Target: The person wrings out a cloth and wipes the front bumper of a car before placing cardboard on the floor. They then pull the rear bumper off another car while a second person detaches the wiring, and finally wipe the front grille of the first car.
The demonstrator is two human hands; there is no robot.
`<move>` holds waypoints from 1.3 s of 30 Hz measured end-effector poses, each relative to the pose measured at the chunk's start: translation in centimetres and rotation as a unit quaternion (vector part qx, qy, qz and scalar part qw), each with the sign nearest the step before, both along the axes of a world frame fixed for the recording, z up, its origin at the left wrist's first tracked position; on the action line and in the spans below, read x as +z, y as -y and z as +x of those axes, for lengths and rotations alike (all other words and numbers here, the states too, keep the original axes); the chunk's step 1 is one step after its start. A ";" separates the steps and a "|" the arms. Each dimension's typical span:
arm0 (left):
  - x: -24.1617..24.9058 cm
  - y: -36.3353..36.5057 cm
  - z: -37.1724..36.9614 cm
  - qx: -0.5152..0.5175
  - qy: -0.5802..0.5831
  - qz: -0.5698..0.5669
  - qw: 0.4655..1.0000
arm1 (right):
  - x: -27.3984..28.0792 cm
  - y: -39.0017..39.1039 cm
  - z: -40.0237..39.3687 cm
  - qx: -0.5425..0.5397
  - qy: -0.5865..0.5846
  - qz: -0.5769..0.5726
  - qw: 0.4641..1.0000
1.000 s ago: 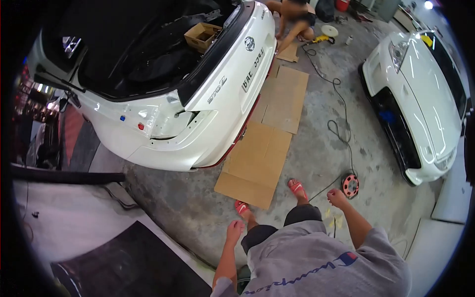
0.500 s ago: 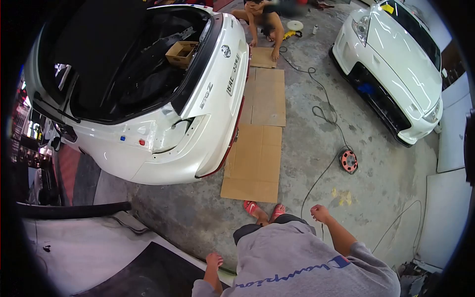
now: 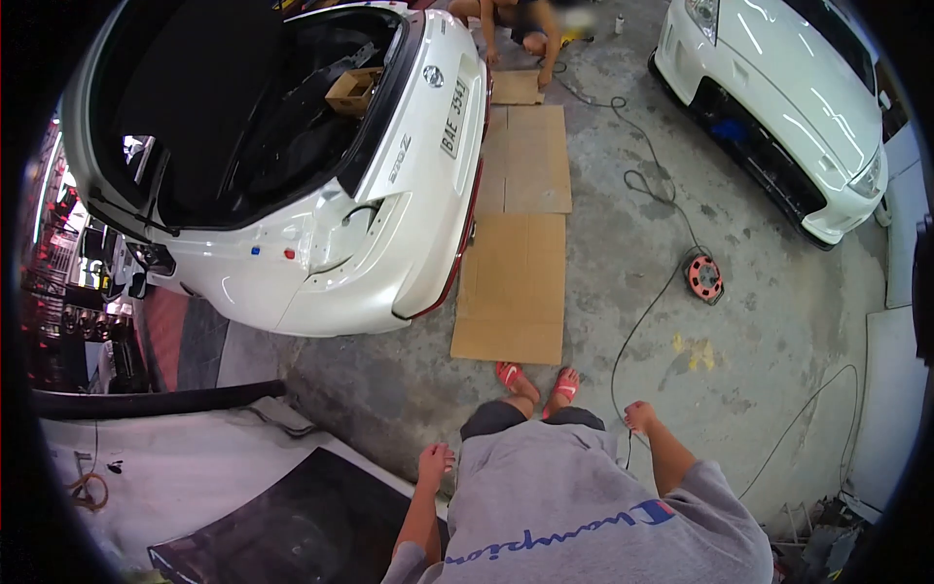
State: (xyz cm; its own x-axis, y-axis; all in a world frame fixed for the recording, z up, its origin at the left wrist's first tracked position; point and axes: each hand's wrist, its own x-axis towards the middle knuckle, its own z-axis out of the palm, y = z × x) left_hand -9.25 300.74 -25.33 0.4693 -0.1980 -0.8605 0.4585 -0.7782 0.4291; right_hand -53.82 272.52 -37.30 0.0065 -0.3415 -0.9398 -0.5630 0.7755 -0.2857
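Concrete gap [image 3: 608,253] between cardboard edge [image 3: 559,292] and reel [image 3: 703,277]

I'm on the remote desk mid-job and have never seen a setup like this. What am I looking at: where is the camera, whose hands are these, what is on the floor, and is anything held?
There is no robot: one camera on a person's head looks forward and down, so their grey shirt fills the bottom. The left hand and right hand are theirs, bare, with fingers curled; neither appears to hold anything.

On the concrete floor, cardboard lies beside a white car with an open back and a box inside. To the right are a red reel with a dark cable and a second white car. At the top, another person crouches by the cardboard. Lower left is a black panel.
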 end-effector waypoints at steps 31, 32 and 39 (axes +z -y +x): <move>-5.7 -8.2 34.9 -0.069 -0.028 0.027 0.997 | 6.0 -14.9 29.4 0.157 -0.159 -0.232 0.947; -5.9 -7.8 35.8 -0.069 -0.017 0.025 0.997 | 5.0 -15.7 28.7 0.154 -0.150 -0.233 0.948; -6.2 -2.9 35.0 -0.080 -0.028 -0.012 0.996 | 5.5 -17.4 26.9 -0.001 -0.120 -0.126 0.985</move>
State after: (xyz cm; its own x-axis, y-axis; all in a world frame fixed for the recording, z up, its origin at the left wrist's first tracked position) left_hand 25.73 303.63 -31.58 0.3811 -0.2872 -0.8788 0.3534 -0.8331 0.4255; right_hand -26.96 289.89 -31.77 -0.2062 -0.5643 -0.7994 -0.6366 0.6978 -0.3284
